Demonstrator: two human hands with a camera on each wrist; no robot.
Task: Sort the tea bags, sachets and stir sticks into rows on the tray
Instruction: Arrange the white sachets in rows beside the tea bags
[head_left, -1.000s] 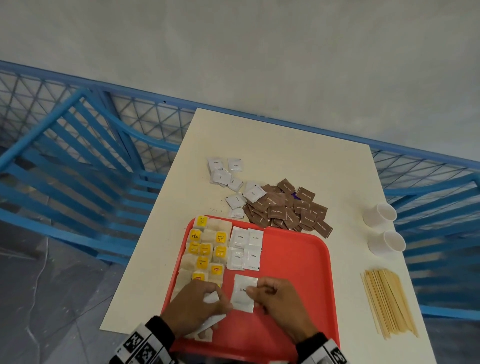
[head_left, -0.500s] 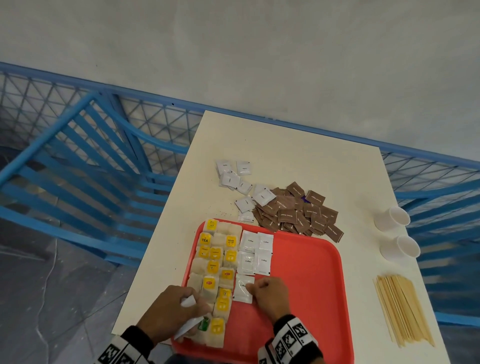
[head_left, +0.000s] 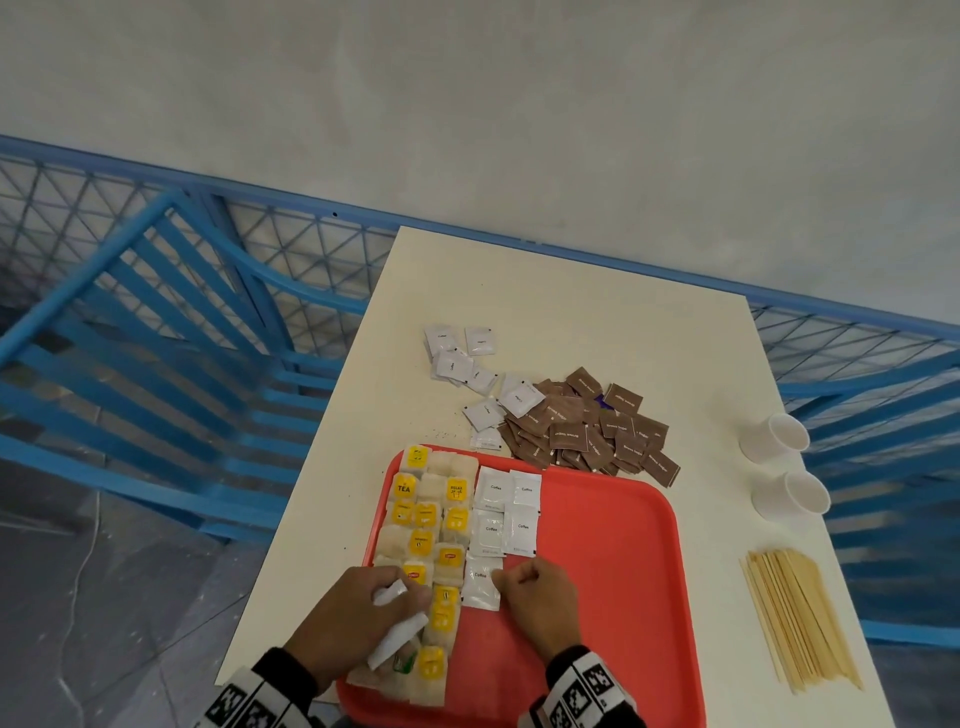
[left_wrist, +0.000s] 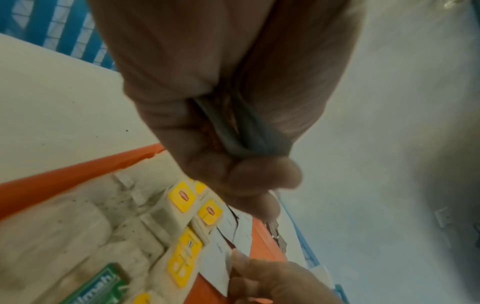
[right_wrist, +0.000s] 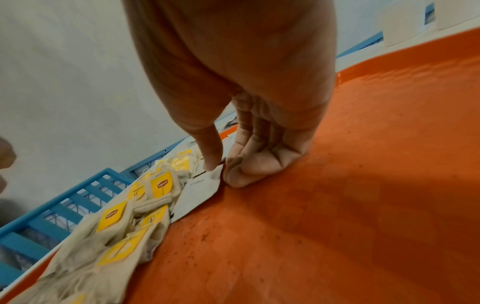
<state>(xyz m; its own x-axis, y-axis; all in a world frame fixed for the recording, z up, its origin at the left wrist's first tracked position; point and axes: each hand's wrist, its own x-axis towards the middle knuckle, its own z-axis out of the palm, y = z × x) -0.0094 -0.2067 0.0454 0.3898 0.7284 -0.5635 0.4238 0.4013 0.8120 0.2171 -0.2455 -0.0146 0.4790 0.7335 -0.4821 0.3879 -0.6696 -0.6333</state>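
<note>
A red tray (head_left: 613, 571) lies at the table's near edge. Tea bags (head_left: 426, 519) with yellow tags fill its left side in columns, and white coffee sachets (head_left: 506, 509) lie in two short columns beside them. My right hand (head_left: 501, 577) pinches the right edge of one more white coffee sachet (head_left: 479, 584), which lies flat below the left coffee column. In the right wrist view the thumb (right_wrist: 211, 162) presses its corner (right_wrist: 197, 191). My left hand (head_left: 410, 597) hovers over the tea bags and grips a few spare white sachets (head_left: 397, 626), seen folded in the fist (left_wrist: 241, 131).
Beyond the tray lie loose white sachets (head_left: 462, 358) and a heap of brown sachets (head_left: 592, 426). Two white paper cups (head_left: 776, 436) stand at the right edge, with a bundle of wooden stir sticks (head_left: 800, 618) nearer me. Blue railings (head_left: 156, 338) surround the table.
My right hand has carried the coffee sachet up and left, laying it under the left coffee column. The left hand has kept its spare sachets and stayed over the tea bags.
</note>
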